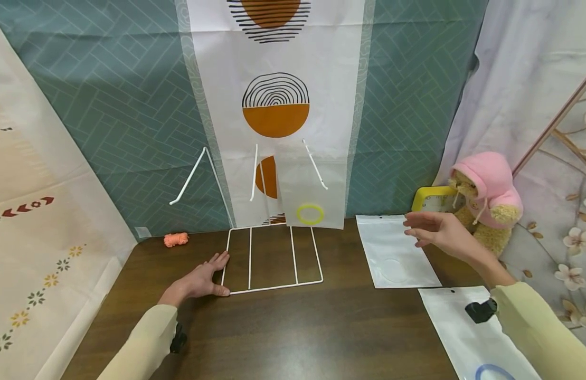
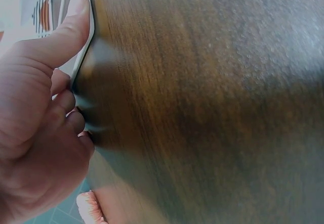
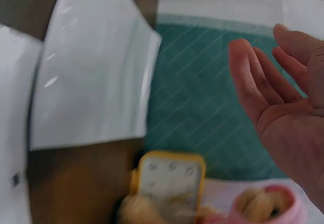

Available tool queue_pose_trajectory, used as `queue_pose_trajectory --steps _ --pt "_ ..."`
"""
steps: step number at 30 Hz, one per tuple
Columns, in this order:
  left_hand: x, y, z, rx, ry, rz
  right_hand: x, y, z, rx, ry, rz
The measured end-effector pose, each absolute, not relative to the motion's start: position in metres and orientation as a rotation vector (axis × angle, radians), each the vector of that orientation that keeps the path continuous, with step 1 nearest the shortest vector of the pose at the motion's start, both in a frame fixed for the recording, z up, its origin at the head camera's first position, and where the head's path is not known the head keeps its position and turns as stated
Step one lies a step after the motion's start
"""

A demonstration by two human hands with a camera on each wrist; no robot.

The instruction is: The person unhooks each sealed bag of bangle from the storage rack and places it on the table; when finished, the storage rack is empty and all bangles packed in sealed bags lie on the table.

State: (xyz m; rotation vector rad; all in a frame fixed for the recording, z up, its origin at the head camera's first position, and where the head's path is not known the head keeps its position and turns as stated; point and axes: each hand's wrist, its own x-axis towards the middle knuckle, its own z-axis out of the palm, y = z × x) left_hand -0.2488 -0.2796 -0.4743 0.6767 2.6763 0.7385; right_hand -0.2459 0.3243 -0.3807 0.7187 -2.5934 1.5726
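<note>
A white wire display rack [image 1: 274, 287] with three slanted prongs stands against the back wall. At its lower left side, my left hand [image 1: 200, 279] touches the base wire, thumb at the front corner and fingers spread. In the left wrist view, the thumb [image 2: 71, 29] lies along the wire. A pale, see-through pouch with a yellow ring [image 1: 309, 214] hangs at the right prong. My right hand [image 1: 437, 232] is raised, holding nothing, its fingers slightly bent. Near it, a white pouch [image 1: 393, 253] with a faint round outline lies flat on the table.
Another white pouch [image 1: 469, 327] with a blue ring lies at front right, partly under the right forearm. A yellow clock [image 1: 433, 199] and a teddy bear in a pink hoodie [image 1: 492, 195] are at back right. An orange yarn bundle [image 1: 176, 239] lies at back left.
</note>
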Motion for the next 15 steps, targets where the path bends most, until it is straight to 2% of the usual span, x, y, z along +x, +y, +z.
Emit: queue_pose_trajectory --steps 15 --pt "-0.248 -0.277 -0.473 0.661 2.680 0.739 -0.285 0.248 -0.325 0.816 -2.417 1.598"
